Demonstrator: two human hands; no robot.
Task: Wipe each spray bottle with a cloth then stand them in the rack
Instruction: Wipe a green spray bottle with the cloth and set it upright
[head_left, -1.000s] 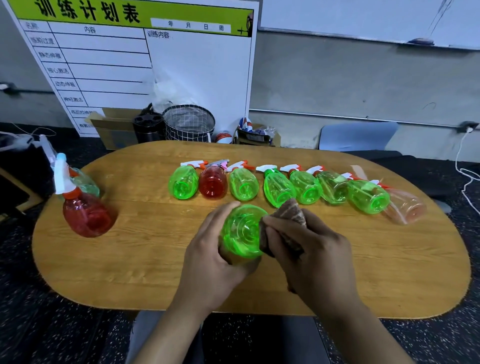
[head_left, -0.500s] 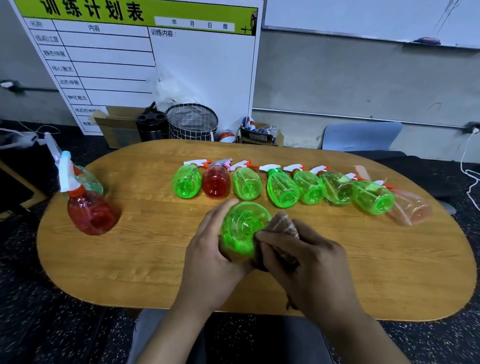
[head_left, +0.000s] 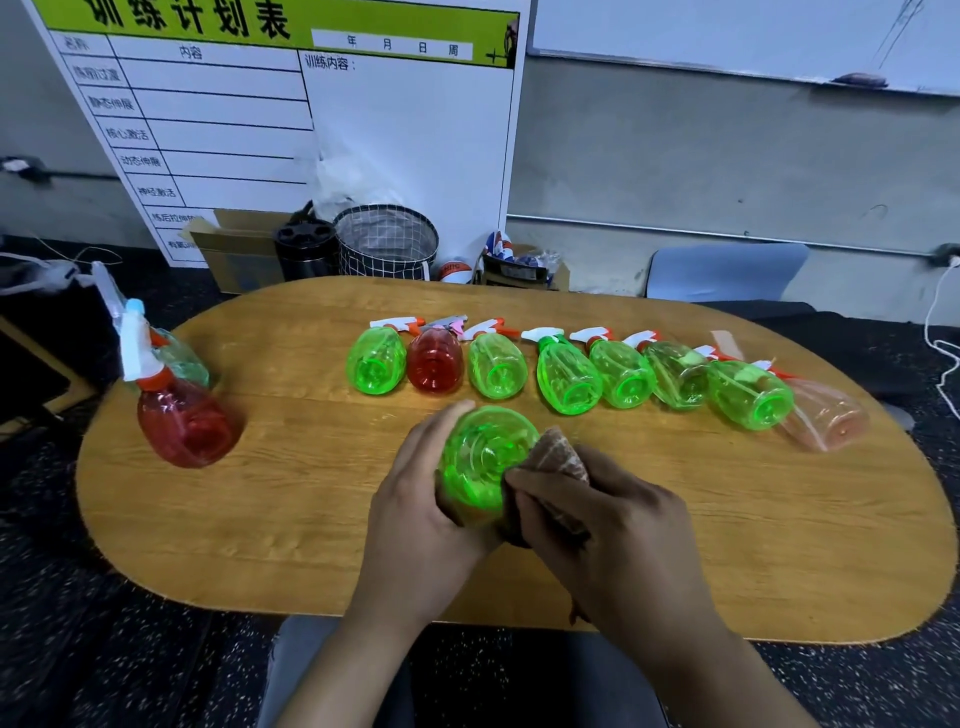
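Oval wooden surface (head_left: 260, 519), rounded edge all round, visible grain. Bare wood left of the hands and along the near edge; the far rim behind the bottle row is also bare. Left hand (head_left: 415, 519) holds a clear green plastic spray bottle (head_left: 483, 452) above the near-centre of the surface, base toward the camera, fingers curled round its body. Right hand (head_left: 613, 535) grips a brownish patterned cloth (head_left: 558, 452), fingers wrapped on it, cloth touching the bottle's right side. Behind them, a row of eight bottles (head_left: 566, 379) lies on its side, bases toward the camera, close together: six green, one red, one pale orange at the right end, near the surface's right edge. White and orange trigger heads point away. At the left edge, a red bottle (head_left: 182, 421) stands upright, a pale one just behind it. Wire basket (head_left: 387, 241) on the floor beyond.
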